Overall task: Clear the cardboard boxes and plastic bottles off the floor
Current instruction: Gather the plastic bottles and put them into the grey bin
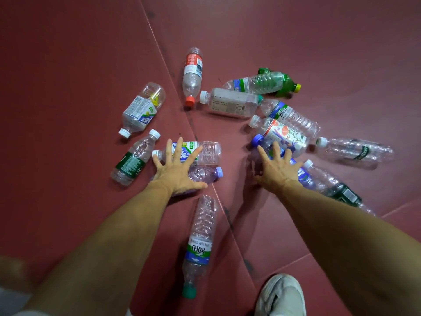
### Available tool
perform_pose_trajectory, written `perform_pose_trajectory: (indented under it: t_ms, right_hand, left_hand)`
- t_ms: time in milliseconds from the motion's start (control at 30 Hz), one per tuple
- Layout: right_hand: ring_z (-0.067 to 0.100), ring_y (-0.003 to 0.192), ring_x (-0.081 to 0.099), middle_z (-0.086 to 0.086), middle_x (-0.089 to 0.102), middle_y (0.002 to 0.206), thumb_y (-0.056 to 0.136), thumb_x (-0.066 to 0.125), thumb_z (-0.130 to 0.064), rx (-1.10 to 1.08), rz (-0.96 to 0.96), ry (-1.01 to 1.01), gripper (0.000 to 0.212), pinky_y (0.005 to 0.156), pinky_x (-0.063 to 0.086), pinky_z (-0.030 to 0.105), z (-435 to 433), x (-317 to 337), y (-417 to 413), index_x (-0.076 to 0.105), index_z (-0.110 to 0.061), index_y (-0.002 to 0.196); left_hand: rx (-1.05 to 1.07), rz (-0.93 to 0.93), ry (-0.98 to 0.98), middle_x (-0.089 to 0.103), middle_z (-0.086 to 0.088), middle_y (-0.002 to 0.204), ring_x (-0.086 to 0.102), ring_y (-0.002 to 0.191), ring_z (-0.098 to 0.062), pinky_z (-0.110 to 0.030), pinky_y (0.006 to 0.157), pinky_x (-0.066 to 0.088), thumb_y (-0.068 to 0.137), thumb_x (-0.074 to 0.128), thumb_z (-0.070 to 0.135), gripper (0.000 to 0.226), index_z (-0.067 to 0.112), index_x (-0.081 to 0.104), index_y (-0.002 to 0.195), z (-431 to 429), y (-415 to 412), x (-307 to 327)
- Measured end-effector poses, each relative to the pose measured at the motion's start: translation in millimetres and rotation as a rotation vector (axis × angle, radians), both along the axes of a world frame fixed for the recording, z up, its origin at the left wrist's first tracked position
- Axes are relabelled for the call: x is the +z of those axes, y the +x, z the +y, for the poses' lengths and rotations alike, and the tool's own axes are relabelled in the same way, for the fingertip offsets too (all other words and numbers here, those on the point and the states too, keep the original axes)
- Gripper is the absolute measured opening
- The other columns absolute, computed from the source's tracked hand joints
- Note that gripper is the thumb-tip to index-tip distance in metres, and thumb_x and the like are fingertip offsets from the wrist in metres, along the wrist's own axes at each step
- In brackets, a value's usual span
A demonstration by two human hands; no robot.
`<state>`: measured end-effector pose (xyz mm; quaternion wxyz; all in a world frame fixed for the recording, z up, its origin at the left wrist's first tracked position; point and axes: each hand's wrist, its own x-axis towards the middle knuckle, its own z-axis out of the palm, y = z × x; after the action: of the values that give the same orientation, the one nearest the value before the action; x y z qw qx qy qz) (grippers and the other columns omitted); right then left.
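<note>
Reaching is logged: left hand [180, 171] is splayed wide, the purple-capped bottle [205, 174] under its palm; right hand [279, 168] is splayed over the blue-capped bottle [258, 141]. Nothing is gripped yet; closure round each is judged next.

Floor [68, 65] dark red. Clear bottles: red-capped bottle [192, 76] red-white label; green bottle [286, 84] yellow cap.

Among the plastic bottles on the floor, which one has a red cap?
The clear plastic bottle with the red-and-white label, lying at the top centre of the view. The other visible caps are white, purple, yellow or green.
</note>
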<state>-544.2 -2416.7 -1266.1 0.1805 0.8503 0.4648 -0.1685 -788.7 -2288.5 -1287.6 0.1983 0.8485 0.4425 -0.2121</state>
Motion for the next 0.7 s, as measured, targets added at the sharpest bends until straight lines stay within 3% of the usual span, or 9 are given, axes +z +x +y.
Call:
perform_pose_trajectory:
  t_ms: [167,433,533,700]
  right_hand:
    - [0.041,0.139,0.022,0.004,0.017,0.157,0.087,0.063,-0.04,0.039,0.017,0.098,0.081,0.099,0.038,0.053,7.2,5.3,6.5,0.018,-0.037,0.154]
    - [0.041,0.141,0.019,0.004,0.003,0.161,0.088,0.063,-0.017,0.042,0.079,0.049,0.087,0.093,0.049,0.049,-4.4,2.7,13.5,0.012,-0.033,0.157]
    - [0.036,0.139,0.027,0.008,0.01,0.162,0.09,0.062,-0.017,0.071,0.112,0.135,0.08,0.096,0.048,0.049,1.0,5.3,8.7,0.019,-0.028,0.157]
    - [0.031,0.15,0.01,0.008,-0.001,0.166,0.093,0.067,-0.032,0.085,0.227,0.165,0.082,0.106,0.041,0.049,13.8,3.3,-6.0,0.017,-0.029,0.158]
  left_hand:
    - [0.001,-0.001,-0.022,-0.044,-0.002,0.154,-0.044,0.14,-0.031,-0.073,0.111,-0.008,0.067,0.056,0.089,0.114,0.058,-0.022,0.146,0.4,-0.4,1.3]
    - [0.003,-0.009,-0.019,-0.044,-0.002,0.155,-0.044,0.14,-0.031,-0.074,0.111,-0.008,0.067,0.056,0.089,0.115,0.058,-0.021,0.146,1.4,-0.4,-0.7]
    - [0.001,-0.013,-0.015,-0.044,-0.002,0.155,-0.043,0.14,-0.031,-0.073,0.111,-0.008,0.067,0.056,0.089,0.115,0.057,-0.021,0.146,1.6,-0.2,-1.5]
    - [-0.005,-0.008,0.004,-0.042,-0.002,0.156,-0.042,0.141,-0.031,-0.073,0.111,-0.007,0.067,0.053,0.091,0.113,0.058,-0.022,0.145,1.0,-1.0,-3.1]
